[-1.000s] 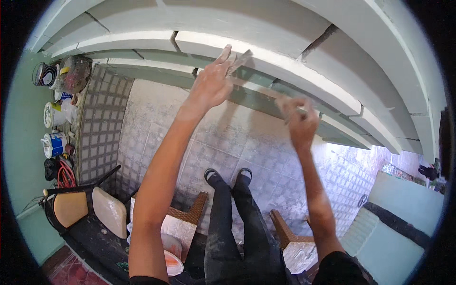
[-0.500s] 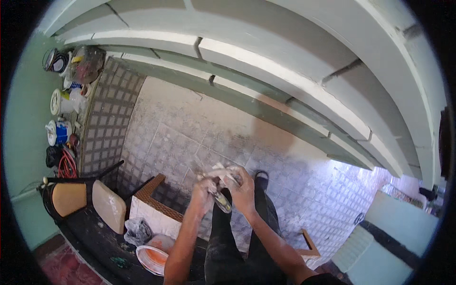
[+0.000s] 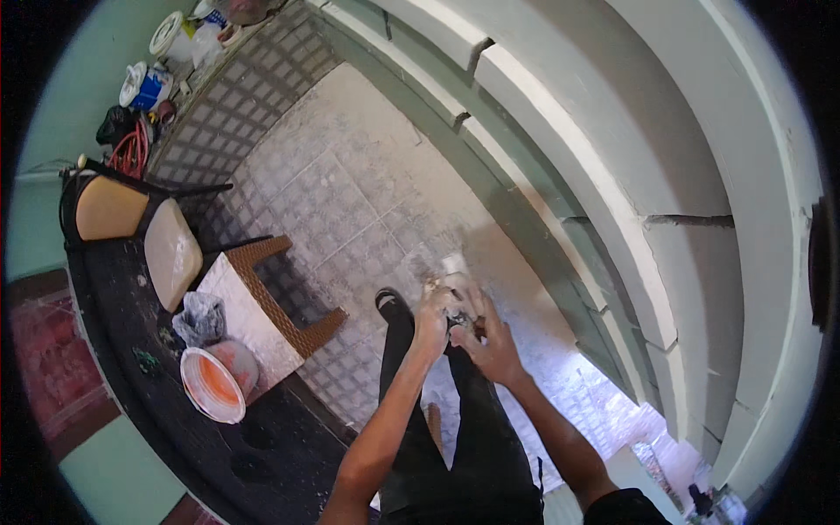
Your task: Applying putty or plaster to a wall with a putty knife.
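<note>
My left hand [image 3: 430, 319] and my right hand [image 3: 492, 346] are together in front of my legs, both dusted with whitish powder. Their fingers are curled in around a small pale and grey thing [image 3: 457, 317], mostly hidden between them and too blurred to name. A white end [image 3: 453, 262] sticks out past the fingertips on the far side. Below the hands are my dark trousers and one sandalled foot [image 3: 389, 300]; the other foot is hidden.
At left, a white bucket [image 3: 213, 385] with orange inside and a grey crumpled bag [image 3: 199, 318] stand beside a wicker-edged table [image 3: 262, 306]. Behind is a chair [image 3: 171, 249]. Tubs [image 3: 144, 86] and red hose [image 3: 131, 150] line the ledge. A stepped pale wall [image 3: 560, 175] curves along the right.
My view has turned, so the table, chair and bucket appear higher and the wall runs more steeply. The hands stay together and appear farther right; the fingers have shifted around the small thing.
</note>
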The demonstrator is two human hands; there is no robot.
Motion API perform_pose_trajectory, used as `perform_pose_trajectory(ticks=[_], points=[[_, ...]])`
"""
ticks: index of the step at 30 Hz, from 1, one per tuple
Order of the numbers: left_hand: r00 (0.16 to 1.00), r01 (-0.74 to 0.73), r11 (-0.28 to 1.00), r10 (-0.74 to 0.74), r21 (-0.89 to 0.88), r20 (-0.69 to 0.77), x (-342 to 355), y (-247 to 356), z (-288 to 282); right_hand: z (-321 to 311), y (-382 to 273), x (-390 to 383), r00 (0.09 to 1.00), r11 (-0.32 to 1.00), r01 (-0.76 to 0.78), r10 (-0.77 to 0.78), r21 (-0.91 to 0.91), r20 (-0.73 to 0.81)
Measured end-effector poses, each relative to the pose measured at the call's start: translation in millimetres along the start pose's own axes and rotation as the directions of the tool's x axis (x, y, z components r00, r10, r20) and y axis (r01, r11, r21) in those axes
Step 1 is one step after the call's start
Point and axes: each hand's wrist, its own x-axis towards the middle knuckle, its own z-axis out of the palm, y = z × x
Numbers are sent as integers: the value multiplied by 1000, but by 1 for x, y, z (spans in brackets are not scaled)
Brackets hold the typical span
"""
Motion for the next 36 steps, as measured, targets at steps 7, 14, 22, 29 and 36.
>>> perform_pose_trajectory(ticks=[7, 14, 22, 29, 36], points=[[942, -334, 857, 311, 392, 122, 42, -19, 10, -42, 2, 1, 998, 998, -64, 64, 7, -23], [937, 46, 944, 73, -326, 342, 81, -18, 25, -149, -70, 31, 828, 727, 70, -424, -683, -366], [961, -76, 985, 114, -156, 251, 162, 21, 137, -173, -151, 90, 629, 504, 168, -717, -847, -301], [983, 113, 816, -10, -566, 183, 257, 62, 182, -181, -122, 119, 575, 303, 278, -813, -912, -95], [934, -208, 825, 8, -525, -357, 286, 79, 194, -175, -121, 117, 635, 452, 264, -746, -852, -199]])
